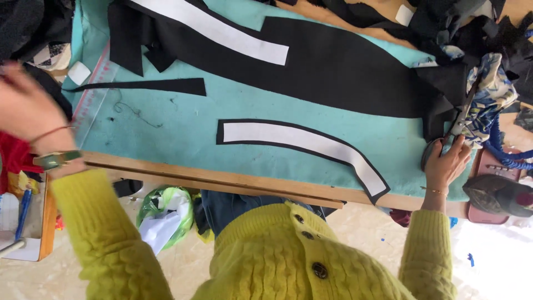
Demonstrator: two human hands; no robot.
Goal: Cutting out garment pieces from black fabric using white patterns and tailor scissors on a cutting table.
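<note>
Right hand (447, 161): fingers closed around the dark handles of a pair of scissors (452, 130) at the far right edge of the table (222, 179). The blades run up and away from the grip, over the end of the large black fabric piece (338, 66). Just right of the blades, touching or nearly so, sits a bunched blue-and-white patterned cloth (491, 91); a blue cord (502, 150) lies beside it. Below and right of the grip, a dark cap (497, 194) rests on a pink object.

Left of the grip, on the turquoise felt cover (166, 125), lies a curved white strip backed with black fabric (311, 144), its lower end near the table's front edge. Further left, a narrow black strip (144, 86). Beyond it, across the big black piece, a second long white strip (216, 30).

Left hand (25, 105): raised at the far left edge of view, blurred; grip state cannot be told, nothing seen in it. A thin red bracelet and a green bangle (55, 160) sit at the wrist. Both sleeves are yellow knit.

Under the table edge, a green plastic bag (166, 214) on the floor.
</note>
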